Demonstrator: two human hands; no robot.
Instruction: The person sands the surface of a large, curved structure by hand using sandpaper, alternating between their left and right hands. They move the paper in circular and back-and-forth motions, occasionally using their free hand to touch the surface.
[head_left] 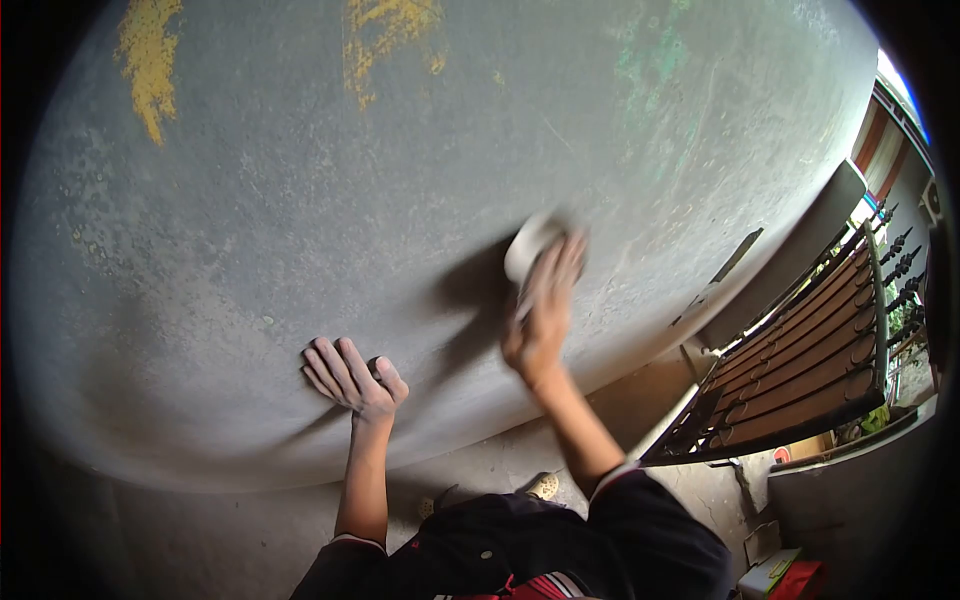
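A grey wall [330, 190] with worn patches of yellow and green paint fills most of the head view. Against it, my right hand [548, 300] presses a pale, rounded sheet [532, 245] that looks like sandpaper; its fingers lie over the sheet's right side and are blurred by motion. To the lower left, my left hand [358, 380] rests on the wall with fingers stretched out, dusty at the tips and holding nothing. The palm side of both hands is hidden.
On the right stands a metal gate [790, 350] with brown panels and dark spikes. Concrete floor [290, 530] runs below the wall, where a light patterned shoe [543, 486] shows. A red and white box [775, 575] sits at the lower right.
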